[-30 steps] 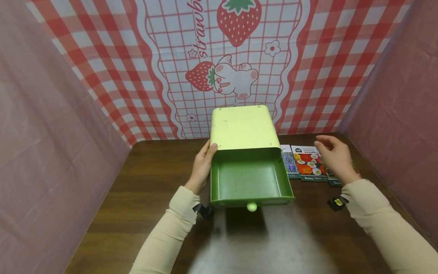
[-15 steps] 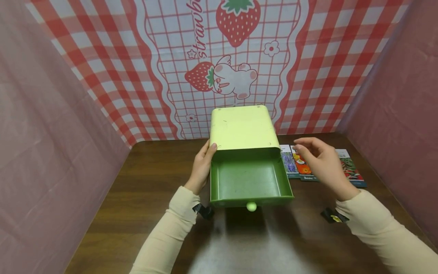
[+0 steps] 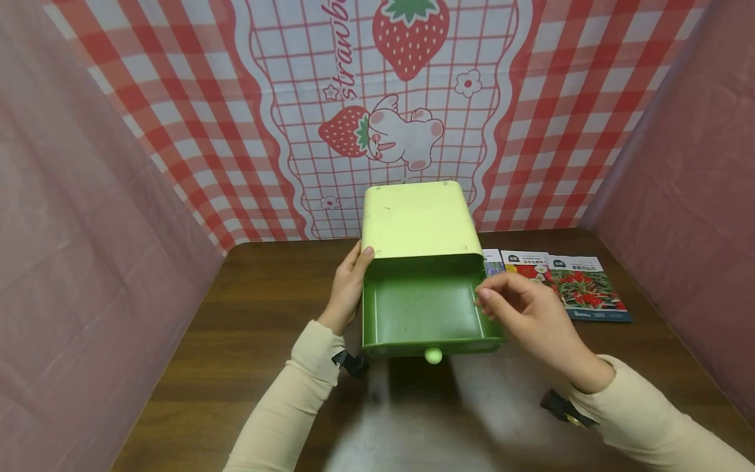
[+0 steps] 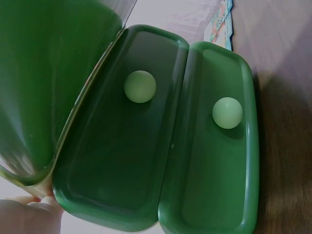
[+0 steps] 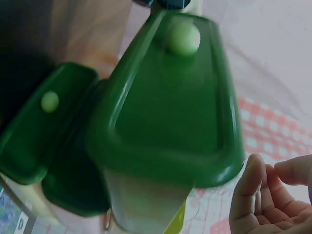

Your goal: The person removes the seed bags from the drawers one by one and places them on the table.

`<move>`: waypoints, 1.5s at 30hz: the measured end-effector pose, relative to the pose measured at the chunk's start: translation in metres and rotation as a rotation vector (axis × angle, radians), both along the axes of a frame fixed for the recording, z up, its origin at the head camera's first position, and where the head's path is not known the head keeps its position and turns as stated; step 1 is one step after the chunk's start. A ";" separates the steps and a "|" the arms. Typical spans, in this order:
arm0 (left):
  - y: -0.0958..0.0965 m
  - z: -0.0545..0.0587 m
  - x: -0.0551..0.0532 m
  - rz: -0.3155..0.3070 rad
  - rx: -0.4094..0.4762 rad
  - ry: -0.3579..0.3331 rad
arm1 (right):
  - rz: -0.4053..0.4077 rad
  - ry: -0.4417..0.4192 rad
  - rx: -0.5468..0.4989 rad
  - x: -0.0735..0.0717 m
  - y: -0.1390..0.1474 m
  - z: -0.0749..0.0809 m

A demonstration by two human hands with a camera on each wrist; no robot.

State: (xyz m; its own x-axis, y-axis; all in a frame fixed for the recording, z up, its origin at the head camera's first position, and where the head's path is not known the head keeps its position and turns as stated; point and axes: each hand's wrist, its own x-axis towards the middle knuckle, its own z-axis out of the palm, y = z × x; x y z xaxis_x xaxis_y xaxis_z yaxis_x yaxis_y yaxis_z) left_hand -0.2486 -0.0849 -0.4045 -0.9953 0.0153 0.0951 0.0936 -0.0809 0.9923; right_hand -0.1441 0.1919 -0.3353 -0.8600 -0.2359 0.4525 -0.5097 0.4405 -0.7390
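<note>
A small drawer cabinet point(image 3: 419, 219), pale yellow on top with green drawers, stands on the table. Its top drawer point(image 3: 421, 311) is pulled out, a round pale knob point(image 3: 433, 355) on its front. My left hand point(image 3: 347, 285) holds the cabinet's left side, thumb at the top front corner. Over the drawer's right edge hovers my right hand point(image 3: 533, 318), fingers loosely bent, thumb near the fingertips. In the right wrist view, nothing shows between the fingertips of that hand point(image 5: 273, 207). Two lower drawer fronts point(image 4: 109, 146) are closed in the left wrist view.
Several flower-picture packets point(image 3: 590, 288) lie overlapping right of the cabinet on the brown wooden table point(image 3: 253, 314). A red-checked strawberry cloth point(image 3: 413, 98) hangs behind. Pink curtains point(image 3: 71, 229) enclose the left and right sides.
My right hand has moved left and nearer, from above the flower packets to the drawer's right edge, uncovering the packets. The left hand and cabinet have stayed put.
</note>
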 end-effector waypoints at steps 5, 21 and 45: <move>0.000 0.000 0.000 -0.001 0.006 0.001 | 0.067 -0.016 0.003 0.012 -0.008 -0.004; -0.001 0.001 -0.001 -0.012 0.018 -0.013 | 0.151 0.062 0.066 0.040 -0.022 -0.029; -0.001 0.000 0.000 0.002 0.016 -0.008 | 0.251 -0.446 -0.080 0.033 -0.032 -0.080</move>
State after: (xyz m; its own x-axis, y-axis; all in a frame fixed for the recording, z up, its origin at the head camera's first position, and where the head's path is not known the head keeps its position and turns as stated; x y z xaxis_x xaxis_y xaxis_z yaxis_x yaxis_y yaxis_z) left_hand -0.2483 -0.0854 -0.4045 -0.9961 0.0116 0.0874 0.0858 -0.0967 0.9916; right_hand -0.1114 0.1595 -0.4152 -0.8948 -0.4393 0.0799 -0.2200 0.2781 -0.9350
